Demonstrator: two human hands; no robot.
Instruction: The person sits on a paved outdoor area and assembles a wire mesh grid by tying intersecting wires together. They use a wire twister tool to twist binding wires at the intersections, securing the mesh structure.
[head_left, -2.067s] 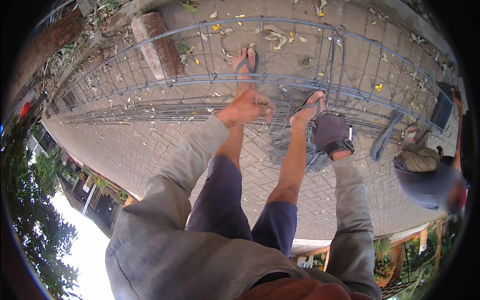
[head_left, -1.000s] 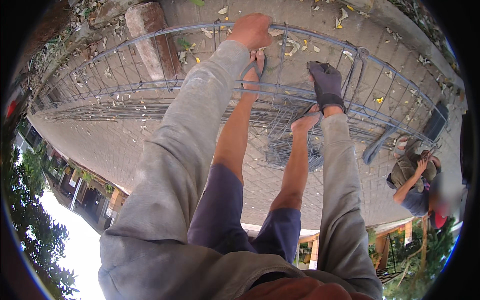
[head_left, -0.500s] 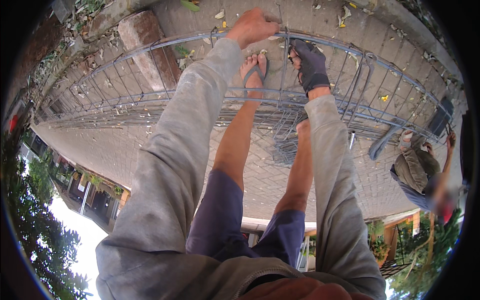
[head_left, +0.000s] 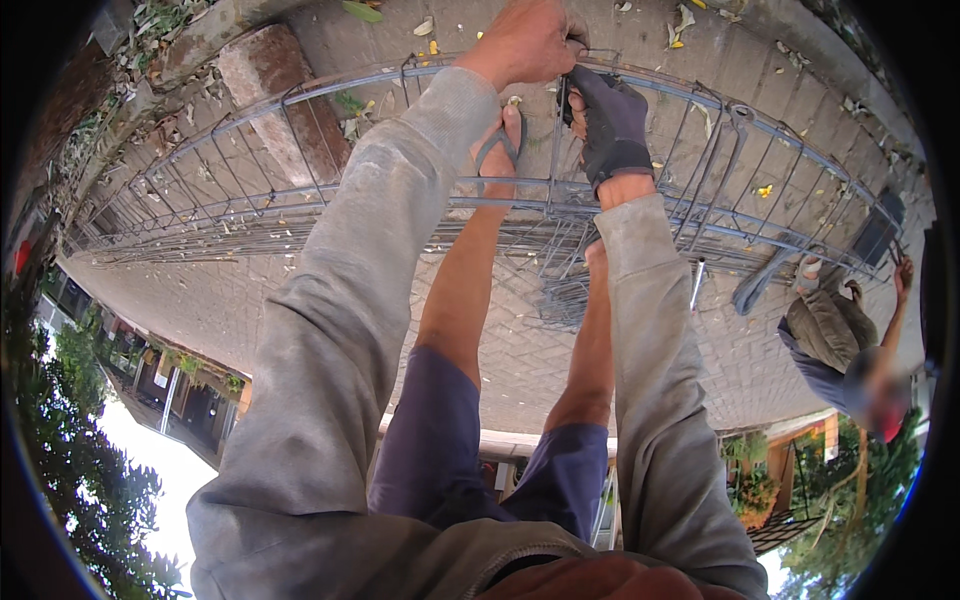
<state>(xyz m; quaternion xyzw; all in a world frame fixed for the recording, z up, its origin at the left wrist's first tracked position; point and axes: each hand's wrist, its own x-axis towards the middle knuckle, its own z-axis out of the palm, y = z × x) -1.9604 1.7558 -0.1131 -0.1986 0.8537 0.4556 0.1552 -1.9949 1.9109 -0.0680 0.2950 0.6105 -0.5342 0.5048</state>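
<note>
A long cage of steel reinforcing bars (head_left: 375, 76) with bent wire stirrups (head_left: 297, 120) stretches across in front of me. My left hand (head_left: 525, 42), bare, is above the far bar at a stirrup corner; its fingertips are pinched together, and what lies between them is hidden. Just right of it and touching the same joint, my right hand (head_left: 612, 118) wears a dark fingerless glove. Its fingers are curled closed beside the upright stirrup leg, and I cannot make out what they hold.
A reddish stone block (head_left: 285, 105) lies under the cage at left. Loose stirrups (head_left: 572, 285) are piled near my right foot, beside a bundle of thin bars (head_left: 200, 245). At far right another person (head_left: 835, 335) crouches by the cage's end. Leaves litter the paving.
My left hand has shifted right and is now pinched at the joint. The right hand has tilted left toward it, so the two hands meet. The view has shifted slightly.
</note>
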